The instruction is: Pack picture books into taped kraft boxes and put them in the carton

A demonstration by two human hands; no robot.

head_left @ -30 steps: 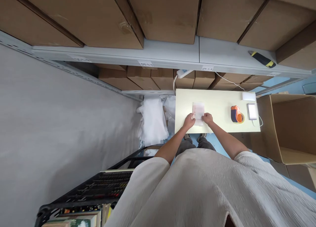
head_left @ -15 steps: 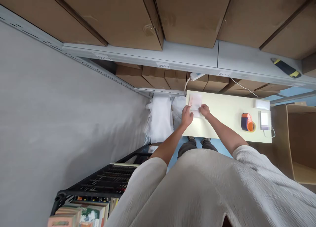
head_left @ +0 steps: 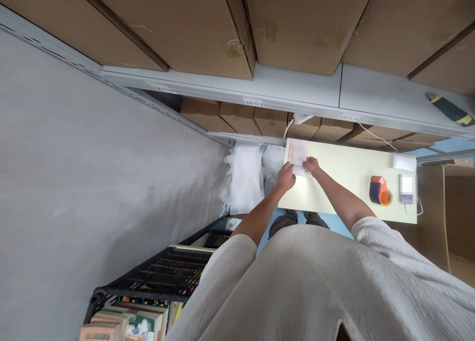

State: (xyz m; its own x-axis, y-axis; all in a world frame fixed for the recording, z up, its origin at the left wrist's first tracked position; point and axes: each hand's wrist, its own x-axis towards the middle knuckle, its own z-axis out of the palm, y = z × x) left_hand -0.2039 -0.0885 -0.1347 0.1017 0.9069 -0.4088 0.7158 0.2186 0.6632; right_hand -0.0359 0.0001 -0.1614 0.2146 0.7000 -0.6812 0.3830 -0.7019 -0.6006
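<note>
On the pale yellow tabletop [head_left: 341,168] lies a flat pale pink booklet [head_left: 298,152], its lower part under a whitish, see-through layer, perhaps a plastic bag. My left hand [head_left: 287,176] is at the lower left of it, thumb and fingers closed on the near edge. At the right edge, my right hand [head_left: 311,165] pinches the whitish layer with bent fingers. Its exact kind is too small to tell.
An orange and dark blue tape dispenser [head_left: 379,190] stands on the right of the table near a white box [head_left: 403,163]. White plastic bags [head_left: 246,177] lie left. Overhead, a shelf [head_left: 297,89] carries cartons and a utility knife [head_left: 450,109]. A black crate [head_left: 148,276] holds books.
The view has shifted slightly, so the scene sits a little further right. Both hands remain at the booklet, with the left fingers drawn a little closer to its near edge.
</note>
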